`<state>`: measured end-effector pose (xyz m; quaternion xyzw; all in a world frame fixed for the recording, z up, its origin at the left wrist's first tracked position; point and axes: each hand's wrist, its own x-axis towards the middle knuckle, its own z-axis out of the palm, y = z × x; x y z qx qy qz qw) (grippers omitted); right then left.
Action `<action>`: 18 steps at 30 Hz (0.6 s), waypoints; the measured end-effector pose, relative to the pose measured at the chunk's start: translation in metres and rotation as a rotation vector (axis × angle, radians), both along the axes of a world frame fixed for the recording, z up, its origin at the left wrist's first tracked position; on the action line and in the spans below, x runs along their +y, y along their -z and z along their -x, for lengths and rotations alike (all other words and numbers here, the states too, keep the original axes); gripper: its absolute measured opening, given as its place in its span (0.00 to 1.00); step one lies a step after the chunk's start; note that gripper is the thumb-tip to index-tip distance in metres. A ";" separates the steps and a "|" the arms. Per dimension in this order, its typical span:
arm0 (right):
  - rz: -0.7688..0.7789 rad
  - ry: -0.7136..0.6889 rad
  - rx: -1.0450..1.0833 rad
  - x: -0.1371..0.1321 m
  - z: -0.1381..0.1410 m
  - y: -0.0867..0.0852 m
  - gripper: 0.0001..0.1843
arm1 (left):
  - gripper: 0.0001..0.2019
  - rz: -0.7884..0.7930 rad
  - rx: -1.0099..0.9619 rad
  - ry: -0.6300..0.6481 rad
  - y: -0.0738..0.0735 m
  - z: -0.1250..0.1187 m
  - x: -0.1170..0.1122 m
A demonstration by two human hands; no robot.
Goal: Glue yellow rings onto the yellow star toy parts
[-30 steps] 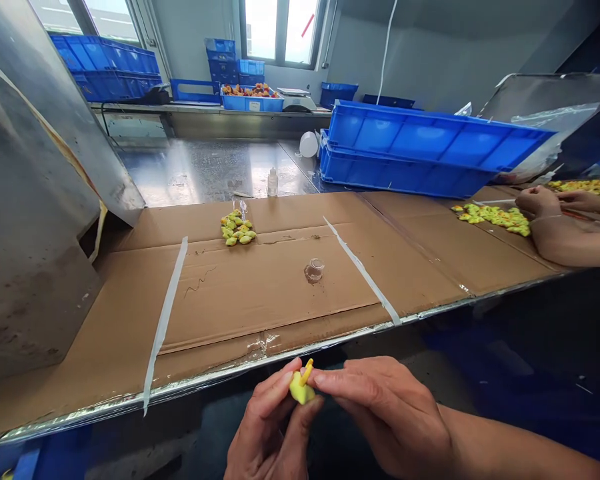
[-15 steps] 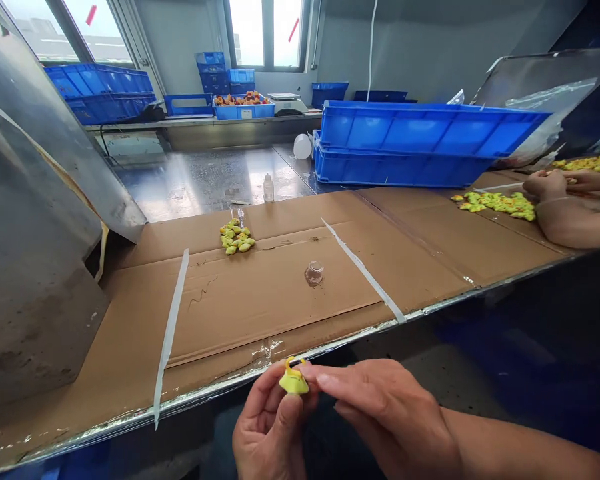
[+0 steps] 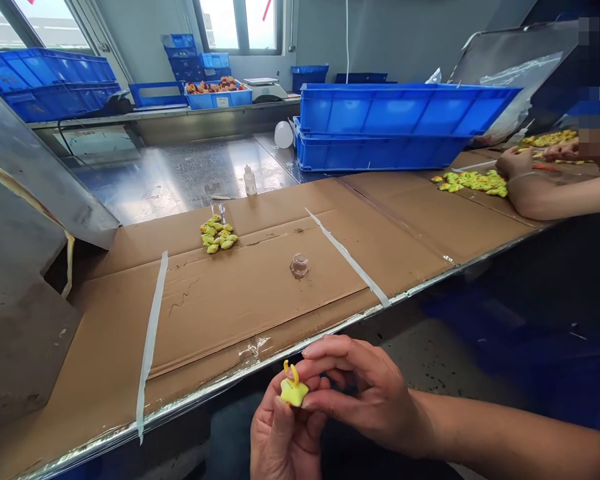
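Just in front of the table edge, my left hand (image 3: pixel 287 433) pinches a small yellow-green toy piece (image 3: pixel 294 393) between thumb and fingers. Two curved yellow prongs rise from its top. My right hand (image 3: pixel 360 387) comes in from the right, its thumb against the piece's right side and its index finger beside the prongs. Part of the piece is hidden behind the fingers. On the cardboard beyond lies a cluster of similar yellow-green pieces (image 3: pixel 219 235). A small clear plastic cup (image 3: pixel 299 265) sits to the right of that cluster.
Cardboard (image 3: pixel 220 313) with white tape strips (image 3: pixel 153 340) covers the table. A small bottle (image 3: pixel 250 180) and stacked blue crates (image 3: pixel 390 127) stand farther back. A co-worker's arm (image 3: pixel 545 190) rests by more yellow-green pieces (image 3: pixel 475 182). A metal housing (image 3: pixel 20 307) rises at left.
My right hand has turned from nearly flat fingers to a thumb-and-finger grip on the piece. The piece is tilted differently, with both prongs showing more. The view has shifted slightly right.
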<state>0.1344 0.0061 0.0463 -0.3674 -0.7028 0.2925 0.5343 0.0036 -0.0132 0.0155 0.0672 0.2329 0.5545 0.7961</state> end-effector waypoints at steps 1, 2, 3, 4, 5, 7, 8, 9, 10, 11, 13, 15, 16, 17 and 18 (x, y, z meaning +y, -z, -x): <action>-0.003 -0.006 0.003 0.000 0.000 -0.002 0.16 | 0.13 -0.003 -0.003 0.008 0.000 0.000 -0.001; -0.007 -0.020 0.010 0.001 -0.001 -0.003 0.16 | 0.13 -0.004 -0.010 0.018 0.000 0.000 -0.001; -0.010 -0.041 0.016 0.002 -0.002 -0.005 0.15 | 0.12 -0.003 -0.019 0.029 0.000 0.000 -0.002; -0.010 -0.067 0.023 0.002 -0.002 -0.006 0.15 | 0.12 0.002 -0.025 0.042 0.001 0.000 -0.003; -0.008 -0.092 0.027 0.003 -0.004 -0.006 0.15 | 0.13 0.010 -0.026 0.054 0.001 0.000 -0.003; -0.002 -0.119 0.022 0.003 -0.006 -0.005 0.15 | 0.14 0.026 -0.002 0.056 0.001 -0.001 -0.002; 0.005 -0.126 0.020 0.003 -0.007 -0.003 0.16 | 0.15 0.030 0.025 0.042 0.001 -0.001 -0.001; 0.023 -0.138 0.027 0.003 -0.008 -0.001 0.17 | 0.15 0.028 0.061 0.017 0.000 -0.002 0.000; 0.049 -0.156 0.052 0.002 -0.009 0.003 0.18 | 0.16 0.017 0.106 -0.019 -0.001 -0.002 0.001; 0.084 -0.179 0.090 0.001 -0.009 0.006 0.19 | 0.17 -0.003 0.156 -0.064 -0.003 -0.002 0.002; 0.148 -0.180 0.164 -0.001 -0.010 0.011 0.20 | 0.17 -0.052 0.268 -0.157 -0.006 -0.003 0.003; 0.129 -0.096 0.173 -0.003 -0.011 0.013 0.20 | 0.17 -0.087 0.386 -0.256 -0.011 -0.004 0.004; 0.088 -0.046 0.137 -0.005 -0.011 0.013 0.18 | 0.16 -0.096 0.441 -0.307 -0.012 -0.005 0.003; 0.038 -0.005 0.078 -0.008 -0.011 0.011 0.16 | 0.15 -0.106 0.493 -0.359 -0.013 -0.006 0.003; -0.015 0.020 0.009 -0.010 -0.011 0.010 0.14 | 0.15 -0.123 0.542 -0.412 -0.013 -0.007 0.002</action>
